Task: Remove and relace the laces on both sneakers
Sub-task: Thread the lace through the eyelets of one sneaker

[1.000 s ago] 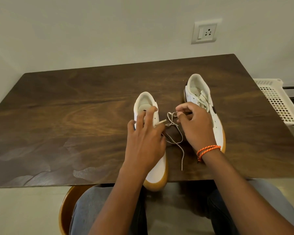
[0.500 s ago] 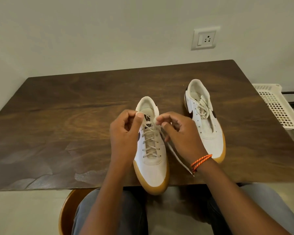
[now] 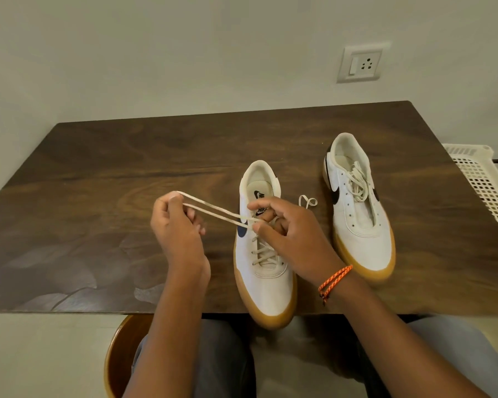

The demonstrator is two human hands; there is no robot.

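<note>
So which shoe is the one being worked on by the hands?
The near sneaker: both hands meet at its lace. The far sneaker sits untouched.

Illumination is soft, even and moderately bright, with no hard-edged shadows. The dark wooden table [image 3: 127, 168] shows broad, pale reflected patches along its near-left portion; this is diffuse sheen, not specular glare. Faint, short shadows lie beside the two sneakers [image 3: 359, 214] and under the hands. The wall [image 3: 184, 47] is uniformly lit, grading slightly darker toward the upper left. Wide-angle distortion is evident: the table edges bow and splay toward the frame borders. Focus is adequate at centre; fine detail is slightly soft overall, with compression smoothing.
</note>
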